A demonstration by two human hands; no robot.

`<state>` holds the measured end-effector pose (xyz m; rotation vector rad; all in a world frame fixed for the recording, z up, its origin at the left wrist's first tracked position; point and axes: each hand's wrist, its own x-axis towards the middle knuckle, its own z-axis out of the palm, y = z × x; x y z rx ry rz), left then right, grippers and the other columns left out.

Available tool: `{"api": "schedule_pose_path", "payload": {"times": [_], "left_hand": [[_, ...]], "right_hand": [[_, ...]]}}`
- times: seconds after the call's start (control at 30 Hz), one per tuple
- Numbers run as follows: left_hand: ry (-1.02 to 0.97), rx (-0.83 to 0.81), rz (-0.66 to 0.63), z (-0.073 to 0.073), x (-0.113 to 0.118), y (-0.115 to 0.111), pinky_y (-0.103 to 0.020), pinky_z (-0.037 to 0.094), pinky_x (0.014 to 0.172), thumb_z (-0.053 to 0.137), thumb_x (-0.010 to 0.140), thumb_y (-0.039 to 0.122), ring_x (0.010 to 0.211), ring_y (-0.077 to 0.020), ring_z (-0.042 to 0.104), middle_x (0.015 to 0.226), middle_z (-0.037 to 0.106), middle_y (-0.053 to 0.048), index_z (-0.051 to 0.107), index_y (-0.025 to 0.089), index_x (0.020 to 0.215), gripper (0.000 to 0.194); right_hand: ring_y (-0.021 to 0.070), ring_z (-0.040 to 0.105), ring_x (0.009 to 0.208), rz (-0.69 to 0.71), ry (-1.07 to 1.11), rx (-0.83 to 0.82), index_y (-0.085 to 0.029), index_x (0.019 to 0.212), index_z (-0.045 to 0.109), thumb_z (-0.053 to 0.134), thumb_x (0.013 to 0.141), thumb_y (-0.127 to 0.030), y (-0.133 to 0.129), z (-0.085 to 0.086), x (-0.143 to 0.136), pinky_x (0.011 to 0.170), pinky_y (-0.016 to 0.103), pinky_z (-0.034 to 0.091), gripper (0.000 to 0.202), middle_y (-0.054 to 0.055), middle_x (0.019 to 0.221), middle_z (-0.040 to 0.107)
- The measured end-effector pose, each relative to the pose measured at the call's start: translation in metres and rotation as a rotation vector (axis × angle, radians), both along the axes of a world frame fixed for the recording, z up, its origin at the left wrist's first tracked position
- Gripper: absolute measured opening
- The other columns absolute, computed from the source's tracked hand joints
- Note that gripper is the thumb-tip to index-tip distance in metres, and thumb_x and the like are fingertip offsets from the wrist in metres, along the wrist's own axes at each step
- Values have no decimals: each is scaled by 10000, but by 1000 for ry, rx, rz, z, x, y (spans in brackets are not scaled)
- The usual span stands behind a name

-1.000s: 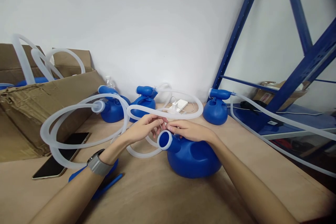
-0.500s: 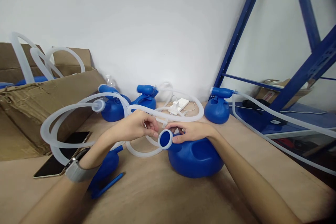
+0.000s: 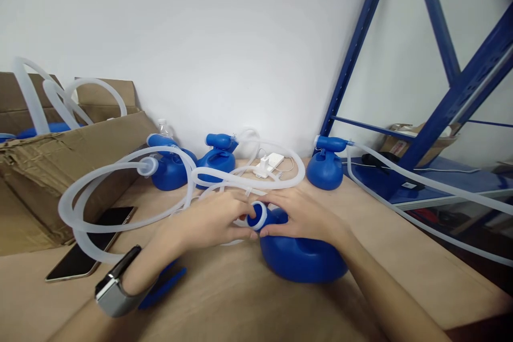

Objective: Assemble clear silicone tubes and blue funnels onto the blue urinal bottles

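A blue plastic bottle [image 3: 304, 259] lies on the table with its round mouth pointing left, and a whitish ring [image 3: 261, 217] sits around that mouth. My right hand [image 3: 306, 216] grips the neck just behind the ring, thumb below and fingers above. My left hand [image 3: 222, 219] pinches the ring's left edge, with a fingertip at the opening and the thumb beneath. Behind both hands runs a coiled translucent hose [image 3: 240, 177]. A blue part [image 3: 162, 288] is partly hidden behind my left forearm.
More blue bottles [image 3: 170, 171], [image 3: 218, 160] and another blue bottle [image 3: 324, 171] stand near the wall. A cardboard box [image 3: 80, 171] with hoses is at left, beside a phone [image 3: 88, 246]. A white charger [image 3: 268, 164] lies behind. Blue shelving [image 3: 433, 139] stands right.
My left hand has moved right and down onto the ring at the bottle's mouth. My right hand still holds the neck. The view has shifted slightly.
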<state>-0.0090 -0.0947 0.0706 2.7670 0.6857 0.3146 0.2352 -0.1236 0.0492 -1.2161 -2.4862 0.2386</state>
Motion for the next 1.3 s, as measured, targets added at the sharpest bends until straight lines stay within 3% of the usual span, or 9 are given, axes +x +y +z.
{"api": "schedule_pose_path", "payload": {"times": [0.1,0.2,0.33,0.43,0.57,0.8,0.97,1.13,1.3], "left_hand": [[-74,22,-8,-15,11,3,-304,393,736,679,929,306,860,-212,615,961,676,-43,706,199,877,122],[-112,-77,-51,-19,17,4,-314,407,781,710,889,225,860,-206,607,896,674,-28,692,189,838,65],[-83,-228,-44,-15,21,0,-292,397,705,730,854,209,745,-166,576,777,644,11,637,184,757,137],[-82,-191,-38,-13,21,-5,-294,398,730,732,843,226,784,-173,566,790,615,16,558,189,746,202],[-66,-142,-47,-11,20,-9,-306,400,790,689,841,197,829,-180,544,813,585,15,509,196,762,197],[-66,-205,-99,-8,23,-2,-299,390,811,658,788,136,731,-139,471,735,531,43,464,194,709,217],[-124,-308,-180,16,-1,-6,-260,411,702,651,869,304,720,-143,494,709,518,38,504,202,709,240],[-68,-183,15,41,-28,-16,-247,419,659,625,900,347,771,-156,568,826,629,12,591,205,822,166],[116,-121,90,28,-26,-4,-262,360,600,623,836,226,666,-144,535,751,630,26,581,207,770,80]], "right_hand": [[361,674,1091,-157,-62,150,-199,1287,646,638,935,-510,-25,-12,-7,975,504,477,470,159,1163,743],[361,683,1094,-260,-48,211,-144,1379,549,599,945,-364,-40,-31,-21,1022,536,463,489,193,1165,735],[342,707,1023,-291,10,219,-151,1333,519,640,924,-418,-35,-55,-35,1042,536,449,503,169,1102,749],[331,711,990,-304,17,267,-162,1245,539,669,912,-430,-26,-62,-37,944,483,493,446,160,1071,750],[314,714,932,-288,-3,340,-153,1185,555,668,915,-433,-22,-66,-32,857,440,505,405,146,983,753],[304,720,910,-219,25,429,-150,1227,545,621,947,-453,-20,-69,-30,817,417,516,420,140,960,758],[303,723,923,-189,14,393,-169,1171,557,718,860,-347,-16,-66,-21,854,421,512,393,130,998,757],[310,718,938,-245,18,319,-191,1134,546,739,829,-307,-9,-62,-8,840,415,517,378,105,978,749],[298,719,874,-251,35,326,-206,1066,553,753,837,-381,-8,-61,-8,812,401,525,351,76,935,742]]}}
